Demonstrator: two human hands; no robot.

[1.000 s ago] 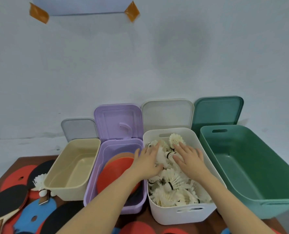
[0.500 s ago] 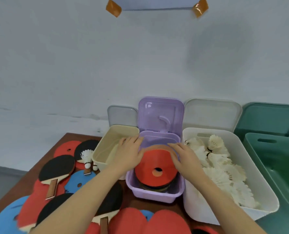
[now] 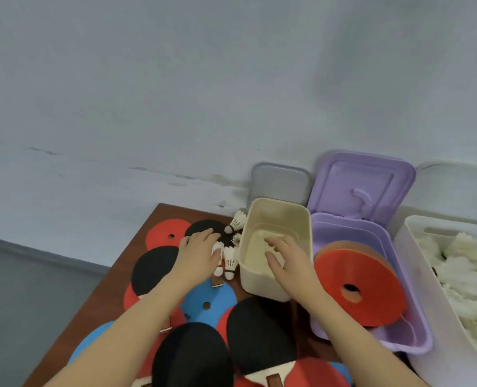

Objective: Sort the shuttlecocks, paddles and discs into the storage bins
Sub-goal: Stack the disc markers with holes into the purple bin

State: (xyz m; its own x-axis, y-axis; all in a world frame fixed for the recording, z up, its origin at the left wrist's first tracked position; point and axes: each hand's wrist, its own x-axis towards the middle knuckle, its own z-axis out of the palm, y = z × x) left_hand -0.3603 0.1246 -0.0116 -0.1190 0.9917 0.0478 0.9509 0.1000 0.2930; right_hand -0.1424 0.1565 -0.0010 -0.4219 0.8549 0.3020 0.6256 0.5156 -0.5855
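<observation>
Fingers [image 3: 204,236] of the left hand [image 3: 198,254] lie relaxed on two shuttlecocks [image 3: 227,261], corks pointing toward the surface's near edge; right hand [image 3: 287,258] fingers spread over the cream bin [image 3: 271,286].

Left hand [image 3: 199,254]: palm down, fingers extended forward and slightly spread, thumb on the inner side; forearm bare, entering from the lower left edge and angled up to the right

Right hand [image 3: 286,259]: palm down, fingers straight to loosely relaxed and pointing forward-left, thumb set apart below them; forearm bare, entering from the lower right and angled up to the left

Both arms: stretched forward, converging toward each other, hands near but apart; neither hand shows curled fingers
</observation>
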